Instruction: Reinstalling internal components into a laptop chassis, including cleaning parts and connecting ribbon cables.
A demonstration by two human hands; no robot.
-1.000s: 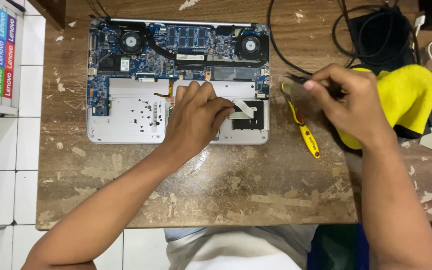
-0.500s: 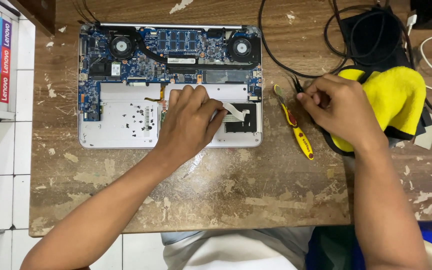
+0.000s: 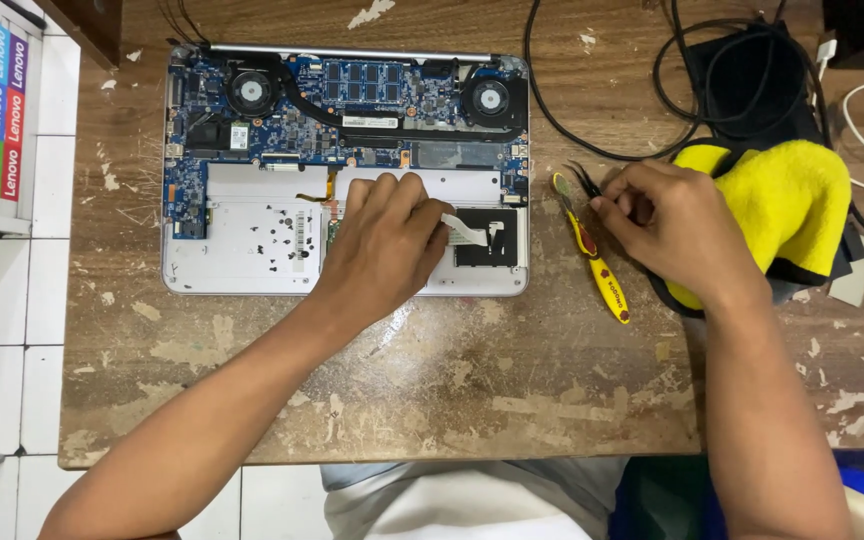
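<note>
An opened silver laptop with its bottom cover removed (image 3: 252, 255), exposing a blue circuit board and two black fans, is laid flat on a worn wooden table (image 3: 472, 380). The left hand (image 3: 382, 240) is rested palm-down on the laptop's lower right part, fingers spread and pressed beside a white flat ribbon cable (image 3: 464, 232); nothing is clasped. At three o'clock from the laptop, thin black tweezers (image 3: 586, 180) are pinched in the right hand (image 3: 667, 225), just above a yellow-handled screwdriver (image 3: 597, 265). A yellow microfibre cloth (image 3: 787, 200) is seen under that hand.
</note>
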